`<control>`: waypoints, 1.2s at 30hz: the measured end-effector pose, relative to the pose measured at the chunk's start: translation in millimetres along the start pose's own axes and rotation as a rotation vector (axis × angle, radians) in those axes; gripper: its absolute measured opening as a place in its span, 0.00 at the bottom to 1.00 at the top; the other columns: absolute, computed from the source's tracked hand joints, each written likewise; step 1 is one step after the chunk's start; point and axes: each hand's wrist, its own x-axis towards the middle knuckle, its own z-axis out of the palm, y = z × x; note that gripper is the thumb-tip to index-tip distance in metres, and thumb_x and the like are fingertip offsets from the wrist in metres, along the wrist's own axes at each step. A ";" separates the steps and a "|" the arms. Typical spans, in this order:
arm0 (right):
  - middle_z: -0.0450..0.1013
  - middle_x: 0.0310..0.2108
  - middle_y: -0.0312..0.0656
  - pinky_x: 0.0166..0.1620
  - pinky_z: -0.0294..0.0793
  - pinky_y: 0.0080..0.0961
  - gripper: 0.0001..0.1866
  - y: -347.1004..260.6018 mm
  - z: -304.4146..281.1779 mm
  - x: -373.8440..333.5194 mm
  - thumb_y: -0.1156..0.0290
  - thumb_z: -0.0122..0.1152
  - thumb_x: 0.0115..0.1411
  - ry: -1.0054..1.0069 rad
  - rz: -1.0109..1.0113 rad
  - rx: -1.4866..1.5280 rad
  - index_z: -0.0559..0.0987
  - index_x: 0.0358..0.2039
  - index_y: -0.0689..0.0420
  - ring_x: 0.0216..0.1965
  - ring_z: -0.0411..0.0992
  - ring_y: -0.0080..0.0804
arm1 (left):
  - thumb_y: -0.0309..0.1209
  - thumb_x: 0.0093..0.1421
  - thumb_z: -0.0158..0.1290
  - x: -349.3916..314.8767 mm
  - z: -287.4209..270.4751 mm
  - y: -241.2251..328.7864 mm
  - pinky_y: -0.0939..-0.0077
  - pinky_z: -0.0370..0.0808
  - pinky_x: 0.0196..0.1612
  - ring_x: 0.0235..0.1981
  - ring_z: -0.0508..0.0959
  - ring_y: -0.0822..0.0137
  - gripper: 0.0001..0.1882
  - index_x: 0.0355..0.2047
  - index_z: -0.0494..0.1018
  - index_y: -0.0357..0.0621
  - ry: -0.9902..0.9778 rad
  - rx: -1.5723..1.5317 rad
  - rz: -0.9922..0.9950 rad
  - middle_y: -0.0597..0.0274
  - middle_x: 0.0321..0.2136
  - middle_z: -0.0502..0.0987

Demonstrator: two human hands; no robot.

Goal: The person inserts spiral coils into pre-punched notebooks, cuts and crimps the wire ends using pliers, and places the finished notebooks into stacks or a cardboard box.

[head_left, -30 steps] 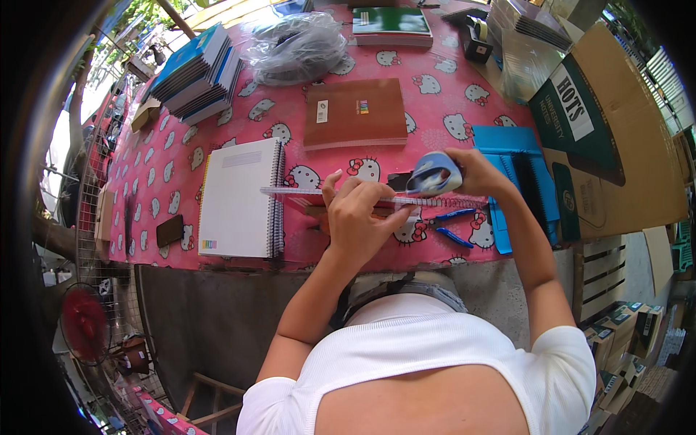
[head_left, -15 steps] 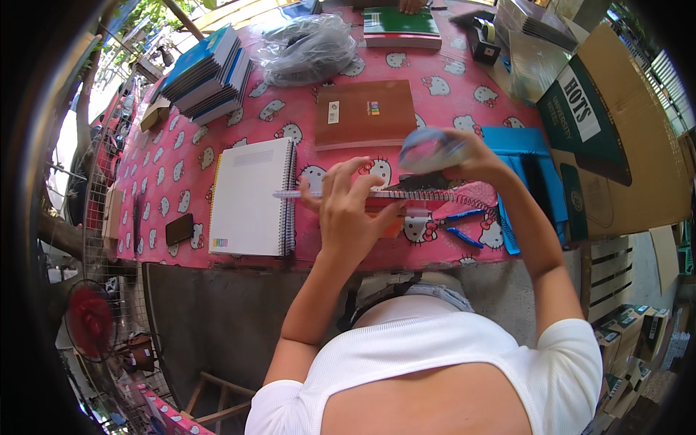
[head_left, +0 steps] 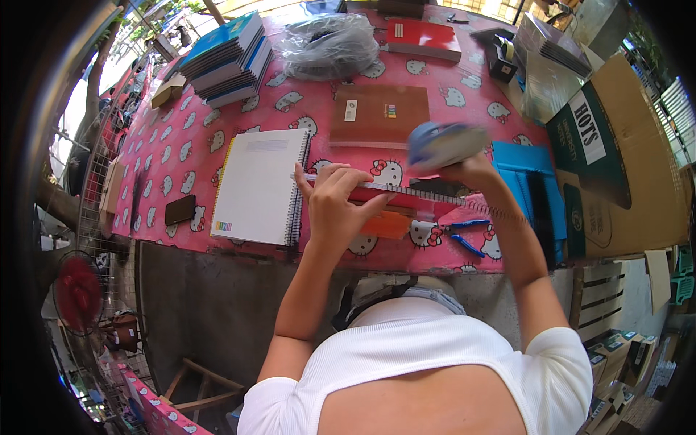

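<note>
My left hand (head_left: 336,201) grips a notebook (head_left: 406,191) held up on its edge, with its punched spine facing up. A wire or plastic coil (head_left: 500,213) runs along the spine and trails past the right end below my right forearm. In my right hand (head_left: 470,171) is a rounded blue and pale tool (head_left: 448,145), blurred by motion, its kind unclear. It is just above the spine. Blue-handled pliers (head_left: 467,238) lie opened on the pink cloth below the coil. An orange flat piece (head_left: 386,225) shows beneath the notebook.
A white spiral notebook (head_left: 259,185) and a phone (head_left: 180,210) lie to the left. Ahead are a brown book (head_left: 380,116), a red book (head_left: 423,39), a plastic bag (head_left: 330,47) and stacked blue books (head_left: 226,59). Blue covers (head_left: 525,163) and a cardboard box (head_left: 638,145) are on the right.
The view has shifted a little. The blue tool has swung and tilted, and the notebook now slopes down to the right. At the far edge, a red book shows where a green one was.
</note>
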 end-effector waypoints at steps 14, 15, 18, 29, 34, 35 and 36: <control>0.77 0.36 0.38 0.42 0.74 0.27 0.25 -25.1 5.1 30.5 0.81 0.66 0.39 -0.262 0.020 0.676 0.76 0.43 0.62 0.39 0.73 0.25 | 0.41 0.35 0.71 3.9 -17.3 -21.1 0.51 0.62 0.54 0.43 0.71 0.57 0.18 0.25 0.78 0.48 0.166 -0.117 -0.041 0.60 0.46 0.73; 0.77 0.35 0.38 0.42 0.74 0.25 0.23 -23.8 11.7 31.9 0.82 0.65 0.41 -0.161 -0.203 0.537 0.76 0.43 0.63 0.39 0.72 0.23 | 0.38 0.34 0.71 6.2 -20.3 -16.9 0.55 0.66 0.51 0.44 0.72 0.55 0.19 0.26 0.78 0.46 0.223 -0.047 -0.024 0.57 0.49 0.71; 0.78 0.36 0.38 0.41 0.75 0.29 0.28 -22.0 20.1 62.9 0.83 0.68 0.35 -0.173 -0.179 -0.167 0.77 0.42 0.61 0.35 0.75 0.28 | 0.34 0.32 0.72 5.2 -25.1 -24.5 0.60 0.71 0.48 0.45 0.73 0.51 0.20 0.27 0.78 0.44 0.263 0.021 -0.033 0.53 0.54 0.66; 0.78 0.34 0.39 0.42 0.74 0.27 0.28 -32.7 37.6 81.5 0.80 0.68 0.35 -0.313 -0.169 0.296 0.78 0.43 0.59 0.37 0.75 0.27 | 0.32 0.36 0.72 -7.6 -19.3 -57.8 0.68 0.74 0.47 0.45 0.76 0.59 0.23 0.32 0.74 0.42 0.261 -0.375 -0.260 0.54 0.43 0.75; 0.78 0.33 0.41 0.38 0.76 0.27 0.29 -43.0 39.9 86.5 0.83 0.68 0.34 -0.243 -0.140 0.622 0.77 0.43 0.59 0.36 0.75 0.25 | 0.29 0.41 0.70 -9.3 -19.8 -60.3 0.74 0.74 0.44 0.43 0.77 0.68 0.27 0.41 0.70 0.42 0.227 -0.568 -0.366 0.61 0.38 0.76; 0.78 0.33 0.41 0.38 0.76 0.27 0.29 -44.6 43.8 94.3 0.83 0.68 0.34 -0.256 -0.145 0.622 0.77 0.43 0.59 0.36 0.75 0.25 | 0.27 0.43 0.69 -10.7 -20.8 -61.0 0.75 0.75 0.44 0.42 0.77 0.70 0.29 0.45 0.68 0.42 0.238 -0.640 -0.419 0.62 0.37 0.76; 0.78 0.33 0.40 0.37 0.76 0.26 0.29 -44.7 48.1 99.5 0.83 0.67 0.34 -0.273 -0.166 0.283 0.77 0.42 0.60 0.35 0.75 0.25 | 0.27 0.43 0.69 -10.0 -21.2 -60.7 0.75 0.75 0.44 0.42 0.77 0.70 0.29 0.45 0.68 0.42 0.237 -0.637 -0.424 0.62 0.37 0.76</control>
